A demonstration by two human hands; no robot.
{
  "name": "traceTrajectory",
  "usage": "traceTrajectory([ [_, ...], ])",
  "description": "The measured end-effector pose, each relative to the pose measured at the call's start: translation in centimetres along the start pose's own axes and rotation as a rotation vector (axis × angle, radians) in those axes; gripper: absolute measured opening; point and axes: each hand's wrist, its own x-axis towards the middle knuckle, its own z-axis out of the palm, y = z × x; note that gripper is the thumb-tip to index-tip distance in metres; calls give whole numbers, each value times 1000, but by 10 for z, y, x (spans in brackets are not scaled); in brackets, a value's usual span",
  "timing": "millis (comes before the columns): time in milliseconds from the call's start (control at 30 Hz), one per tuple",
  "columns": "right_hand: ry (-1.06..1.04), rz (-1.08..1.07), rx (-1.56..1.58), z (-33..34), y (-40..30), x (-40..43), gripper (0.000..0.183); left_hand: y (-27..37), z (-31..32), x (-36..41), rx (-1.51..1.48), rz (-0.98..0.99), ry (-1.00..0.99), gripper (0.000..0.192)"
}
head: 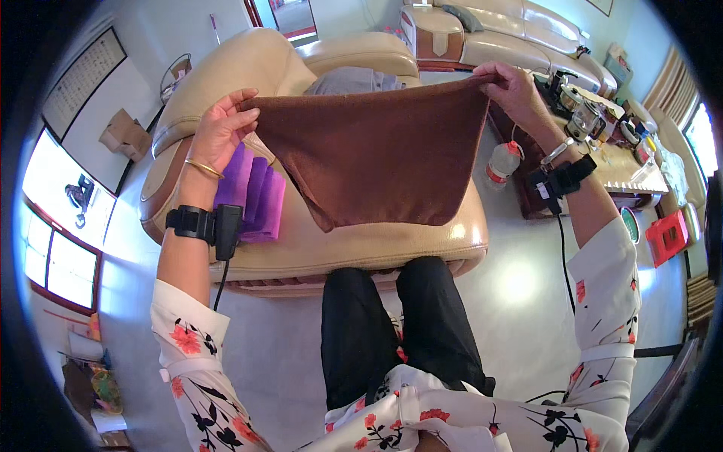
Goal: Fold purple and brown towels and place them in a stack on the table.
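A brown cloth [378,152] hangs stretched between my two hands above the seat of a beige leather armchair [316,248]. My left hand [229,121] pinches its upper left corner, and my right hand [508,90] grips the upper right corner. The lower edge droops, with a fold at the bottom left. Folded purple cloths [257,198] lie on the seat below my left hand, partly hidden by my wrist. Behind the brown cloth, a grey cloth [356,80] rests towards the back of the chair, its lower part hidden.
On the right, a low table [618,164] carries a glass kettle [584,120] and many small items. A plastic bottle with a red cap [502,164] stands on the floor beside it. A red plastic stool [666,238] is farther right. Cables hang from both wrist devices.
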Motion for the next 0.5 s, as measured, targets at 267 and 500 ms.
traceTrajectory([
  [267, -20, 145, -95, -4, -19, -24, 17, -8, -8, -6, 166, -11, 63, 26],
  [500, 84, 80, -140, -2, -13, -31, 22, -12, 3, -17, 692, 29, 193, 12],
])
